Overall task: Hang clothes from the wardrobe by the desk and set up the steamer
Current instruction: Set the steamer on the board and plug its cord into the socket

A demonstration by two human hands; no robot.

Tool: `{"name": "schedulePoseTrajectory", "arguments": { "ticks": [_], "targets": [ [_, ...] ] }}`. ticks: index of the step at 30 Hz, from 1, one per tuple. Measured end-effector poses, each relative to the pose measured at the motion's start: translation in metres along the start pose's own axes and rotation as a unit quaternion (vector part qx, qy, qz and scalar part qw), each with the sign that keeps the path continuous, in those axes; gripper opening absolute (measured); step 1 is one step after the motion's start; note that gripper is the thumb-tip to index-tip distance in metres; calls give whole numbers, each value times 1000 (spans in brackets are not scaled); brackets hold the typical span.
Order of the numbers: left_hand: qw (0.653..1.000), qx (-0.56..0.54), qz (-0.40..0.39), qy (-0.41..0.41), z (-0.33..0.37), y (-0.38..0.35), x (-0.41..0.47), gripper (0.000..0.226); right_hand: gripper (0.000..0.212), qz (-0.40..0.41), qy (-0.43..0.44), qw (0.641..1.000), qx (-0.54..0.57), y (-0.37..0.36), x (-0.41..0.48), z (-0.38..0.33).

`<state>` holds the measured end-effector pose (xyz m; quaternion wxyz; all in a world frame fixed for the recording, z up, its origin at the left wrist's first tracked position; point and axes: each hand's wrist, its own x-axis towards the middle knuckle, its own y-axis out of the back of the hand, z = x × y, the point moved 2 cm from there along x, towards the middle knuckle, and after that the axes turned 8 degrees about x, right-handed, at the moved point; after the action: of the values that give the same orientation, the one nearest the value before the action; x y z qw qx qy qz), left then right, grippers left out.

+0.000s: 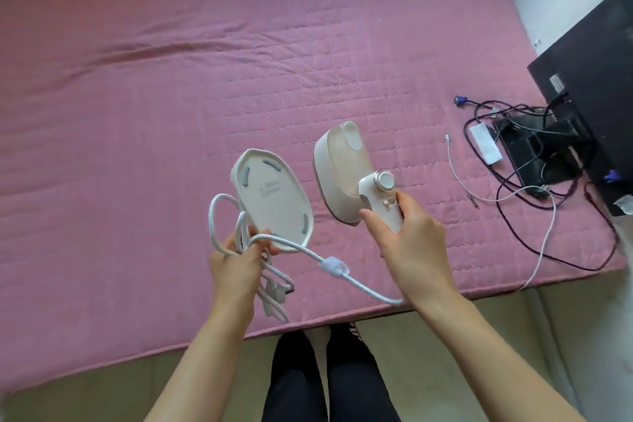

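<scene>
Your right grip (407,236) is closed round the handle of the white steamer (337,168), thumb on the handle's left side, just below the round dial (386,180). You hold the steamer above the pink bed (154,79), with its head pointing away from you. Your left grip (236,260) pinches the near edge of the oval white base (270,199) together with loops of the braided white cord (301,248). The base is tilted, its underside with grey pads facing you. It sits just left of the steamer, not touching it. The cord runs from the left grip past a white strap (334,265) and goes under your right wrist. More loops hang below the left grip. At the bed's right end are a black monitor (589,79) and tangled cables (534,181), well apart from the steamer.
</scene>
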<state>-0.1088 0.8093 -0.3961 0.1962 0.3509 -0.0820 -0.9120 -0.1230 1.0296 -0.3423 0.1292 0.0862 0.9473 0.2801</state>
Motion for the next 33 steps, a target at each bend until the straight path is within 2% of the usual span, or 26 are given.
{"name": "schedulePoseTrajectory", "arguments": {
  "ticks": [3, 7, 15, 22, 28, 33],
  "targets": [
    [999, -32, 39, 2, -5, 17, -27, 12, 21, -36, 30, 999, 9, 2, -11, -9],
    [989, -87, 114, 25, -23, 31, -64, 8, 31, -92, 63, 994, 5, 1, -27, -18],
    [943, -219, 242, 69, -69, 64, -143, 19, 27, -223, 129, 966, -25, -13, -75, -40],
    [888, -296, 334, 113, -123, 109, -203, 6, 19, -339, 173, 923, -63, -48, -140, -62],
    [833, -331, 422, 134, -174, 156, -256, 12, 17, -437, 197, 874, -76, -84, -211, -87],
    [797, -362, 458, 154, -221, 198, -299, 17, 19, -488, 206, 843, -97, -120, -281, -100]
  ]
}}
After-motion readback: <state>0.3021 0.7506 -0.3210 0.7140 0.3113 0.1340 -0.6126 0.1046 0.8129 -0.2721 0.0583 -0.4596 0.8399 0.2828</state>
